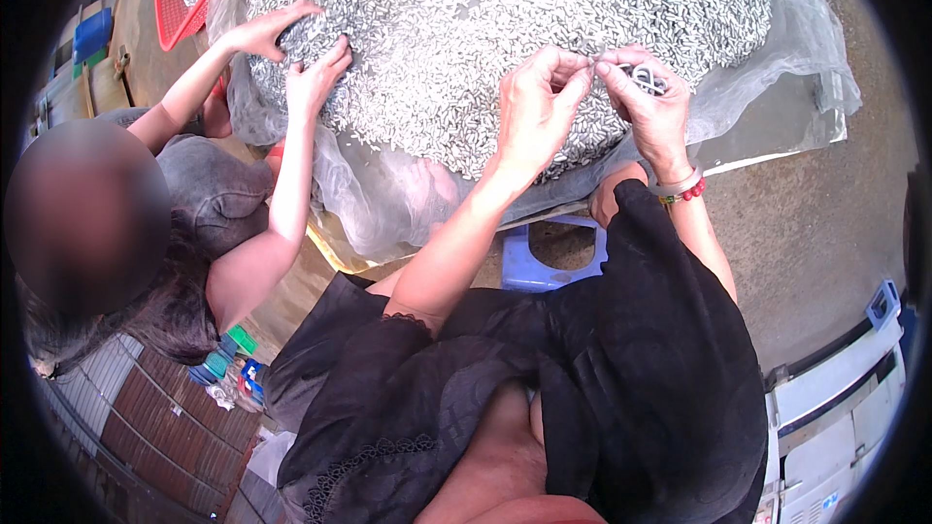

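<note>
A broad heap of small, elongated silvery metal pieces is spread in front of me. Above its near side, the fingertips of my left hand are pinched together and meet those of my right hand. Whatever is between the fingertips is too small to make out. My right hand has its fingers curled round several grey looped metal pieces, which show beside the thumb. A pale bangle and a red beaded bracelet circle my right wrist.
At the left, a co-worker's two hands gather pieces from the heap. Translucent netting lies under the heap and hangs over the table edge. A red basket stands at far left, and a blue plastic stool is under the near edge.
</note>
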`<action>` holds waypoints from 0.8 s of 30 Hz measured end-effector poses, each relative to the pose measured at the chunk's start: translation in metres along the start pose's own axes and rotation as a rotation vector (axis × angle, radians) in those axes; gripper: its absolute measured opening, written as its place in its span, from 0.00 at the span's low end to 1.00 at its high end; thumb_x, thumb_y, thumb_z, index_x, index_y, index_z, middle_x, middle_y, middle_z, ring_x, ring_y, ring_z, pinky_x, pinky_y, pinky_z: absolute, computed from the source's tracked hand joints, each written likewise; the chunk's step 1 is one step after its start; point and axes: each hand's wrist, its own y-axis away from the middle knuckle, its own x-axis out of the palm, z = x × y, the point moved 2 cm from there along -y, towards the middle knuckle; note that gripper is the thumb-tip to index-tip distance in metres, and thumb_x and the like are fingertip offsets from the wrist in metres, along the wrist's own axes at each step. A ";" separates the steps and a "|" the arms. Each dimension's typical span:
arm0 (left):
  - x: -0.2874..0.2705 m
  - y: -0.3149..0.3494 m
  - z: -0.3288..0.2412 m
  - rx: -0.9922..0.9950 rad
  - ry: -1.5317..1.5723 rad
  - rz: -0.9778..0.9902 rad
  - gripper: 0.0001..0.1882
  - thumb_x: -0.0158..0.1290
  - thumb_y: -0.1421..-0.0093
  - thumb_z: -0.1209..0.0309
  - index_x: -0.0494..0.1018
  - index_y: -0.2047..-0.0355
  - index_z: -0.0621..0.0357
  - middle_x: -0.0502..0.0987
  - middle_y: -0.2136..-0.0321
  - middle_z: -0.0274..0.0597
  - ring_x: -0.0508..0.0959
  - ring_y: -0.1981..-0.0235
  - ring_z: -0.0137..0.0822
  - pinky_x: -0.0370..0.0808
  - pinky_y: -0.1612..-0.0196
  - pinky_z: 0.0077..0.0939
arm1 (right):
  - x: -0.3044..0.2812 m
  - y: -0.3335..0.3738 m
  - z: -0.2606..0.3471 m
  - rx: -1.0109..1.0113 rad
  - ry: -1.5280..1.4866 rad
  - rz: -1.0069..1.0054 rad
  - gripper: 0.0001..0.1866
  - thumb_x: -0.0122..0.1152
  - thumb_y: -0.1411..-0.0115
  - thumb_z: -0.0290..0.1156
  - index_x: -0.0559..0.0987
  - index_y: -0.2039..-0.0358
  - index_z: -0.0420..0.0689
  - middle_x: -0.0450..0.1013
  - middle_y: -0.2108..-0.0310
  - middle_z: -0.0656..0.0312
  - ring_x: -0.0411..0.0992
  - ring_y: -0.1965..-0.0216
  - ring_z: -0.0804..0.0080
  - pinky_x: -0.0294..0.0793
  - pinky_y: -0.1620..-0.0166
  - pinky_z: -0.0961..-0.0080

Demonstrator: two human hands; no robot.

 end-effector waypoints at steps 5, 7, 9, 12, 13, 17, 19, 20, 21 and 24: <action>-0.004 -0.007 0.007 -0.164 0.234 -0.015 0.11 0.48 0.39 0.69 0.72 0.61 0.64 0.73 0.70 0.36 0.74 0.75 0.25 0.72 0.66 0.18 | -0.012 -0.006 -0.016 0.302 -0.600 -0.026 0.06 0.56 0.44 0.28 0.73 0.67 0.40 0.69 0.76 0.63 0.64 0.83 0.83 0.53 0.87 0.92; 0.001 -0.009 0.018 -0.197 0.340 0.102 0.12 0.49 0.39 0.68 0.73 0.61 0.64 0.74 0.71 0.35 0.74 0.75 0.25 0.73 0.65 0.18 | -0.015 -0.004 -0.018 0.332 -0.674 0.017 0.06 0.56 0.45 0.27 0.73 0.67 0.40 0.69 0.76 0.63 0.64 0.83 0.82 0.53 0.87 0.92; 0.004 -0.008 0.023 -0.315 0.464 0.230 0.13 0.50 0.39 0.66 0.74 0.62 0.65 0.74 0.73 0.35 0.74 0.74 0.26 0.73 0.67 0.19 | -0.015 -0.002 -0.017 0.357 -0.682 0.014 0.07 0.56 0.45 0.27 0.73 0.66 0.38 0.69 0.77 0.62 0.63 0.83 0.82 0.52 0.87 0.92; 0.003 -0.008 0.026 -0.378 0.588 0.271 0.13 0.52 0.40 0.66 0.75 0.64 0.65 0.74 0.75 0.36 0.74 0.75 0.25 0.73 0.70 0.19 | -0.015 -0.003 -0.020 0.322 -0.552 -0.010 0.08 0.56 0.45 0.27 0.74 0.65 0.38 0.69 0.77 0.63 0.63 0.83 0.83 0.51 0.87 0.92; 0.001 -0.010 0.025 -0.383 0.546 0.288 0.12 0.54 0.42 0.66 0.75 0.66 0.65 0.73 0.78 0.35 0.73 0.78 0.25 0.73 0.73 0.18 | -0.018 -0.004 -0.021 0.315 -0.481 -0.005 0.08 0.56 0.45 0.25 0.74 0.65 0.37 0.69 0.77 0.64 0.62 0.83 0.84 0.49 0.87 0.92; 0.000 -0.010 0.016 -0.464 0.478 0.331 0.10 0.55 0.43 0.67 0.75 0.68 0.63 0.72 0.81 0.33 0.72 0.80 0.23 0.70 0.75 0.17 | -0.025 -0.005 -0.015 0.257 -0.350 -0.032 0.07 0.58 0.46 0.23 0.75 0.65 0.38 0.69 0.78 0.66 0.61 0.85 0.84 0.48 0.87 0.91; -0.002 -0.011 0.018 -0.457 0.449 0.345 0.09 0.56 0.44 0.68 0.75 0.69 0.63 0.71 0.82 0.32 0.71 0.81 0.22 0.69 0.76 0.16 | -0.028 -0.005 -0.010 0.258 -0.334 -0.044 0.07 0.59 0.46 0.23 0.75 0.65 0.38 0.69 0.78 0.66 0.61 0.85 0.84 0.48 0.87 0.91; -0.003 -0.011 0.018 -0.463 0.461 0.341 0.09 0.56 0.44 0.68 0.75 0.69 0.63 0.71 0.82 0.32 0.70 0.81 0.22 0.68 0.76 0.16 | -0.028 -0.006 -0.008 0.259 -0.325 -0.048 0.07 0.59 0.46 0.23 0.75 0.65 0.38 0.69 0.78 0.66 0.61 0.85 0.84 0.48 0.87 0.91; -0.004 -0.011 0.018 -0.468 0.474 0.341 0.09 0.56 0.44 0.68 0.75 0.69 0.63 0.71 0.82 0.31 0.70 0.81 0.22 0.68 0.76 0.16 | -0.028 -0.007 -0.005 0.261 -0.313 -0.048 0.06 0.60 0.46 0.23 0.75 0.67 0.38 0.68 0.78 0.66 0.62 0.84 0.84 0.48 0.86 0.90; -0.005 -0.007 0.015 -0.436 0.561 0.358 0.09 0.55 0.43 0.68 0.75 0.69 0.62 0.71 0.81 0.31 0.69 0.80 0.21 0.68 0.75 0.16 | -0.029 -0.007 -0.009 0.245 -0.294 0.056 0.05 0.60 0.47 0.23 0.74 0.68 0.39 0.68 0.79 0.66 0.62 0.84 0.84 0.51 0.85 0.90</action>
